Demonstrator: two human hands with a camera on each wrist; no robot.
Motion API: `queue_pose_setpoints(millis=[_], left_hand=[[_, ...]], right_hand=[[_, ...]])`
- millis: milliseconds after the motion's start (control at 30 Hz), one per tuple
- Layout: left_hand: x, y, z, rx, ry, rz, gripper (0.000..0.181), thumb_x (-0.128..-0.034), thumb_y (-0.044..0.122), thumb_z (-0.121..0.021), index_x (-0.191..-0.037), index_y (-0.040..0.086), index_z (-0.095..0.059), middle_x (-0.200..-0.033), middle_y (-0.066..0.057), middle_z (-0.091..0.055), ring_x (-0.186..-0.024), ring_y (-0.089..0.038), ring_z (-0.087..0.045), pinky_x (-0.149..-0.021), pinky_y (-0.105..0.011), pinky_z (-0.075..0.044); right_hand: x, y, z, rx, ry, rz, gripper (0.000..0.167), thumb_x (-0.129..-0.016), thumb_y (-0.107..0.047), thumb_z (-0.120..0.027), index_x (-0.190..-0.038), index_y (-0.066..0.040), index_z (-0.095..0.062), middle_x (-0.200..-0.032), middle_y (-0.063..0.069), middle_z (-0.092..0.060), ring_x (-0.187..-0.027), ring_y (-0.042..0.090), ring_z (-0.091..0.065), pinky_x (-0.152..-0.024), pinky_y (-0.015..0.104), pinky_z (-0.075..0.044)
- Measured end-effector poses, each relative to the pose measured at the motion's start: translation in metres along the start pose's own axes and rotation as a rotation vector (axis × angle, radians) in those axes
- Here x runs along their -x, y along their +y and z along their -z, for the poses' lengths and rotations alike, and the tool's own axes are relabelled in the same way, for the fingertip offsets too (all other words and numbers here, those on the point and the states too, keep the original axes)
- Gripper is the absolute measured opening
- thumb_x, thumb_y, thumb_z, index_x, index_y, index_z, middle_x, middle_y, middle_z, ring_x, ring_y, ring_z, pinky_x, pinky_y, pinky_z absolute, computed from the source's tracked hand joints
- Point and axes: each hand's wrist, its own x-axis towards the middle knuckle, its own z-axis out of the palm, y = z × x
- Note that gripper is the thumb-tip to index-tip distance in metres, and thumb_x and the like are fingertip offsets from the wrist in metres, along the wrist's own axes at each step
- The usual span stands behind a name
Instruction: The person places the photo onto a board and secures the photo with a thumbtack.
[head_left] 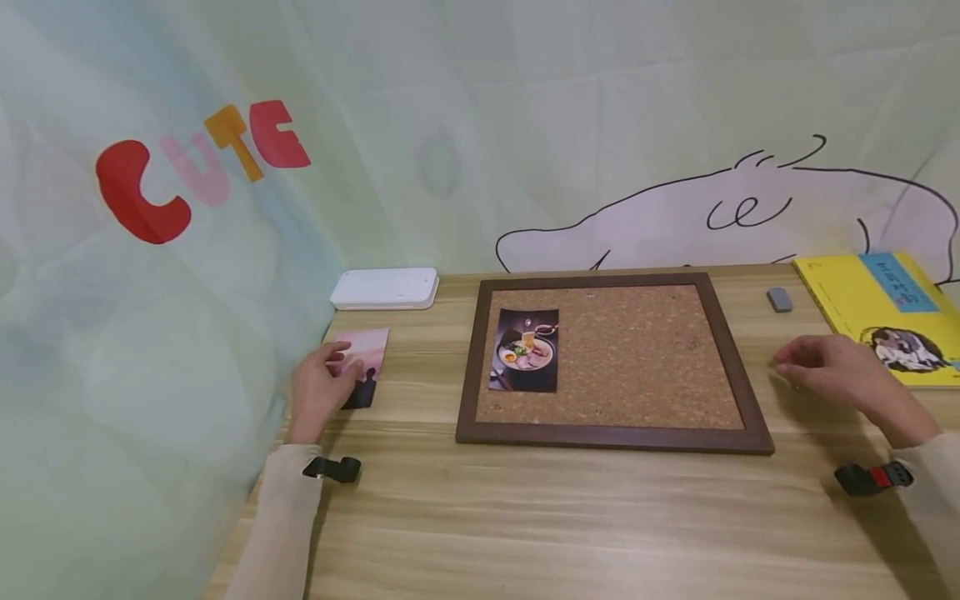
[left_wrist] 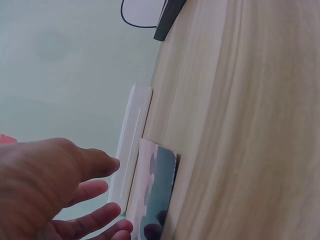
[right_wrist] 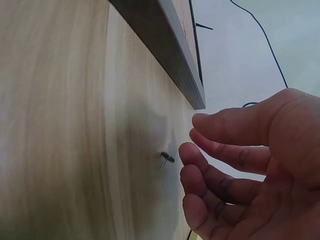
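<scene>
My left hand (head_left: 324, 387) hovers over a photo print (head_left: 375, 346) with a pink sky and dark silhouettes, its fingers loosely bent and apart. In the left wrist view the thumb and fingers are spread beside that photo (left_wrist: 157, 185); whether a fingertip touches it I cannot tell. On the right, my right hand (head_left: 832, 367) is held above the table with a gap between thumb and forefinger. Just beyond its fingertips a thumbtack (right_wrist: 167, 157) lies on the wood. Between the hands lies a framed cork board (head_left: 637, 358), with a ramen photo (head_left: 525, 354) tacked on its left part.
A white flat case (head_left: 385, 288) lies at the back left against the fabric wall. Back right are a small grey block (head_left: 780, 300) and a yellow book (head_left: 847, 287). The wooden table (head_left: 525, 525) reaches to the curtain behind.
</scene>
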Motion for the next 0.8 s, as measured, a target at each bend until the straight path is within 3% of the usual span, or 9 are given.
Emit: queue_pose_setpoints(millis=[233, 500, 800], left_hand=[[0.003, -0.005, 0.002, -0.037, 0.003, -0.015, 0.042, -0.0965, 0.017, -0.073, -0.134, -0.003, -0.069, -0.122, -0.032, -0.073, -0.111, -0.046, -0.071, -0.095, -0.058, -0.054], [0.002, -0.01, 0.003, -0.041, 0.014, -0.031, 0.041, -0.095, 0.012, -0.075, -0.133, -0.004, -0.069, -0.122, -0.034, -0.073, -0.114, -0.049, -0.069, -0.097, -0.06, -0.051], [0.001, -0.018, -0.001, -0.062, -0.014, 0.023, 0.042, -0.0951, 0.01, -0.077, -0.134, -0.003, -0.068, -0.128, -0.033, -0.071, -0.12, -0.048, -0.066, -0.104, -0.06, -0.049]], right_hand=[[0.008, 0.005, -0.003, 0.016, 0.026, -0.006, 0.028, -0.099, -0.014, -0.069, -0.114, 0.01, -0.07, -0.103, 0.028, -0.074, -0.086, 0.025, -0.066, -0.069, 0.028, -0.046], [0.011, 0.01, -0.006, 0.016, 0.01, -0.021, 0.025, -0.1, -0.016, -0.071, -0.113, 0.005, -0.073, -0.104, 0.024, -0.074, -0.087, 0.023, -0.062, -0.072, 0.028, -0.044], [0.01, 0.012, -0.007, 0.008, 0.016, -0.032, 0.025, -0.099, -0.015, -0.072, -0.113, 0.006, -0.073, -0.103, 0.022, -0.075, -0.087, 0.022, -0.062, -0.073, 0.028, -0.043]])
